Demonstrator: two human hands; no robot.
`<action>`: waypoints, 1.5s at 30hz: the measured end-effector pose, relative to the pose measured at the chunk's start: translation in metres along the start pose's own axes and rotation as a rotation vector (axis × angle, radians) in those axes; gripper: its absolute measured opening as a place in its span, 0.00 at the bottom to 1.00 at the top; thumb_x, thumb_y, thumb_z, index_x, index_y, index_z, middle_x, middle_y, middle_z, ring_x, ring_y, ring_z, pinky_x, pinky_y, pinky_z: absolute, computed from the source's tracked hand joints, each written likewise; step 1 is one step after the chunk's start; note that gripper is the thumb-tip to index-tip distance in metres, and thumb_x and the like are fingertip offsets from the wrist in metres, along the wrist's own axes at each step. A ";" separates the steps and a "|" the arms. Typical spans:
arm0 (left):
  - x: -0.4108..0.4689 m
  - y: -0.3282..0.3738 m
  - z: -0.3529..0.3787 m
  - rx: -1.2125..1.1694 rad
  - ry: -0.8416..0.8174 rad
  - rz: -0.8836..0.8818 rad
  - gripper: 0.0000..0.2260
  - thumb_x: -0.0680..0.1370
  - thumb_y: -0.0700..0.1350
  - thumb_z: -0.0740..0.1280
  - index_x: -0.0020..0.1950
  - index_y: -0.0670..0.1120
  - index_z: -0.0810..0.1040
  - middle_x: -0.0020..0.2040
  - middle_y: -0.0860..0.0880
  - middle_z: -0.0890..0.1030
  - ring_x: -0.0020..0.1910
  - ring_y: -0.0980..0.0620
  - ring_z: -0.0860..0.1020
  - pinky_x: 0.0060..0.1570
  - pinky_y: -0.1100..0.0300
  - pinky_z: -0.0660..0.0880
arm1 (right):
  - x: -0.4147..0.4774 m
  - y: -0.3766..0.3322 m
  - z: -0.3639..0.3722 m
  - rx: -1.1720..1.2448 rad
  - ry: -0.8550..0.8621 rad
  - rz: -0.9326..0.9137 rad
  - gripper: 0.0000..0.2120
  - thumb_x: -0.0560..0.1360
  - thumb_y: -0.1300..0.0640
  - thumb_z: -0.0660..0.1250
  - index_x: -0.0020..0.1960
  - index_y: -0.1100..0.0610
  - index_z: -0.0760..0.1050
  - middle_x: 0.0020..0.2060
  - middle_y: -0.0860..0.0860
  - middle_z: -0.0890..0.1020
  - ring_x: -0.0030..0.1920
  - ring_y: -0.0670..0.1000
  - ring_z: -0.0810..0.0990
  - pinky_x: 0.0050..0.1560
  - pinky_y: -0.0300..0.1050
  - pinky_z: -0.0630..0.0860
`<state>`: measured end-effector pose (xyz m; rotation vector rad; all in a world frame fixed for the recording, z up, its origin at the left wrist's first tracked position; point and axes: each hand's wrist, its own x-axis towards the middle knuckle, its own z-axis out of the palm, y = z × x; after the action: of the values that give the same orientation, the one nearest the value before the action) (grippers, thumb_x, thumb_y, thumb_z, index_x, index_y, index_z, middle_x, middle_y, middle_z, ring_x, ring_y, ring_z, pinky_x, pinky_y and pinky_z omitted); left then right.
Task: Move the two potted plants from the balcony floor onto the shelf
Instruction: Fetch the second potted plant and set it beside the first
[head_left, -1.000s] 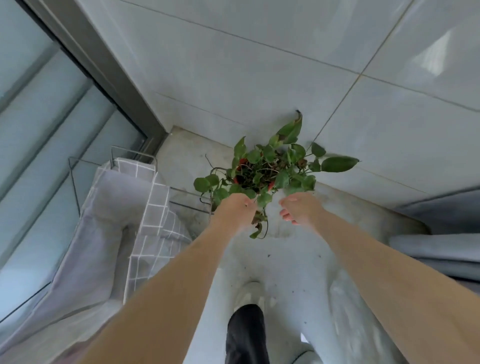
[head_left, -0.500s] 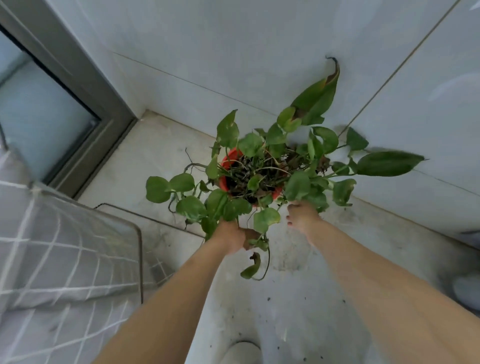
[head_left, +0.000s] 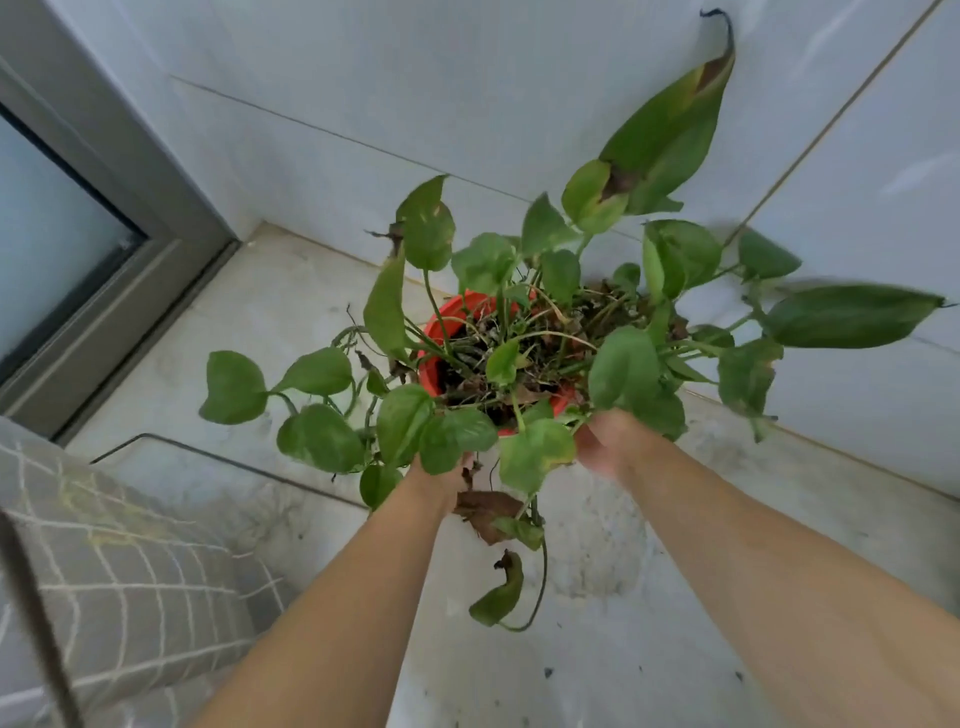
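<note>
Two bare hands reach under the foliage of a potted plant (head_left: 524, 343) standing in the corner of a balcony floor (head_left: 623, 597), close against the tiled wall (head_left: 415, 104). The left hand (head_left: 441, 475) meets the near-left side of the red pot (head_left: 441, 332) and the right hand (head_left: 608, 441) the near-right side, but leaves cover the fingers of both, so whether either has closed on the pot cannot be told. Between the wrists a dead brown leaf (head_left: 485, 512) and a limp trailing stem (head_left: 540, 577) hang down. The pot looks like rigid plastic, fairly light in itself but weighted by soil, so it probably wants both palms low on its wall or under the rim. The stems and leaves above the hands are soft and would likely tear if used as handles, and the long vines could catch. Loose soil may spill if the pot tips. To the left of the left forearm sits a wire frame (head_left: 218, 457) with grey checked fabric (head_left: 130, 571). No shelf is in view. No brand, label or writing can be read anywhere
</note>
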<state>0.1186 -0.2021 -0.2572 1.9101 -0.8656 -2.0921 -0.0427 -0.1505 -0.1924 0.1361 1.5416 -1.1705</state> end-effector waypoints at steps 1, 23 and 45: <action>0.002 0.002 0.001 -0.048 -0.010 0.016 0.10 0.82 0.40 0.57 0.49 0.38 0.76 0.45 0.43 0.80 0.41 0.48 0.75 0.39 0.62 0.76 | 0.000 0.000 0.003 0.091 0.011 0.070 0.16 0.82 0.66 0.50 0.66 0.68 0.69 0.52 0.68 0.76 0.56 0.64 0.75 0.65 0.42 0.73; -0.273 0.078 0.012 -0.241 0.048 0.047 0.14 0.80 0.39 0.52 0.49 0.44 0.77 0.49 0.46 0.79 0.44 0.52 0.75 0.50 0.53 0.76 | -0.206 -0.059 0.002 0.160 -0.134 0.111 0.13 0.79 0.51 0.56 0.46 0.54 0.77 0.53 0.55 0.77 0.57 0.58 0.74 0.60 0.71 0.70; -0.565 0.184 -0.054 -0.227 -0.121 0.334 0.18 0.79 0.53 0.54 0.68 0.53 0.69 0.59 0.53 0.79 0.53 0.57 0.75 0.52 0.48 0.77 | -0.505 -0.171 0.051 0.179 -0.265 -0.040 0.18 0.77 0.49 0.56 0.63 0.50 0.75 0.66 0.55 0.74 0.64 0.59 0.74 0.62 0.68 0.69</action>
<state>0.2144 -0.0855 0.3200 1.4296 -0.8602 -2.0166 0.0621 -0.0259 0.3181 0.0659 1.2123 -1.3021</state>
